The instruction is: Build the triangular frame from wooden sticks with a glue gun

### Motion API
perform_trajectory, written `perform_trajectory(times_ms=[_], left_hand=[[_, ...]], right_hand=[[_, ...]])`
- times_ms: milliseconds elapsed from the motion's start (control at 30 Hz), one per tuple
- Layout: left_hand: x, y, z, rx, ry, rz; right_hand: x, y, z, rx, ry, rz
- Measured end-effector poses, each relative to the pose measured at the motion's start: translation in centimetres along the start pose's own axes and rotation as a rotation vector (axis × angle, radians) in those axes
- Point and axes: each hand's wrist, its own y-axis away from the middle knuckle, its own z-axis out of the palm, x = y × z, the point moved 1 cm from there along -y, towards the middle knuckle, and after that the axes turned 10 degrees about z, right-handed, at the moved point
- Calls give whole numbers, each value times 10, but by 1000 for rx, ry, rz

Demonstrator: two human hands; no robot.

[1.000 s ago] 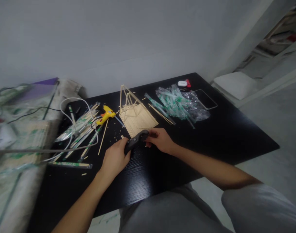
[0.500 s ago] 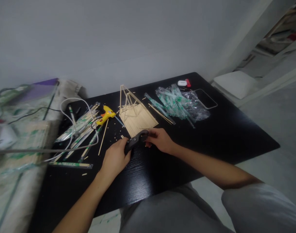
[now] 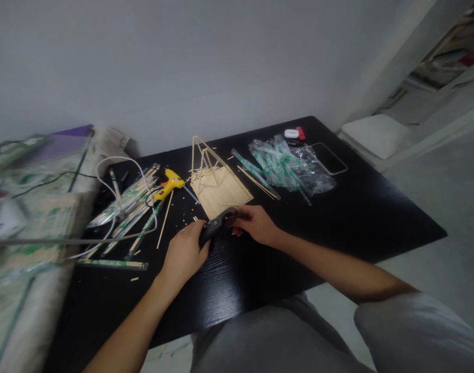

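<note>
My left hand [image 3: 184,254] is wrapped round the handles of a black cutting tool [image 3: 218,223] over the black table [image 3: 357,217]. My right hand [image 3: 255,224] is closed at the tool's head, its fingers pinched on something too small to make out. Just behind the hands lies a flat panel of thin wooden sticks [image 3: 221,190] with a triangular stick frame [image 3: 203,155] standing on it. A yellow glue gun [image 3: 169,184] lies left of the panel.
Wrapped chopsticks [image 3: 130,204] and a white cable [image 3: 116,171] lie at the left. Empty clear wrappers [image 3: 289,166] are piled at the back right, beside a phone [image 3: 330,158]. Stick offcuts are scattered near the hands. A cluttered surface [image 3: 27,207] borders the table's left.
</note>
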Motion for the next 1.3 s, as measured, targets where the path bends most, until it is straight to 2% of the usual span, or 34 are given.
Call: perform_trajectory(times_ms=[800,1033,1300], left_hand=[[1,-1,-5,-61,-16,-26],[1,-1,-5,-135,-79,-89],[-1,-1,-1,-39,-61,-20]], right_hand=[[1,-2,1,14,17,5],[3,-2,0,12,34,-1],[3,-2,-2,13,67,-30]])
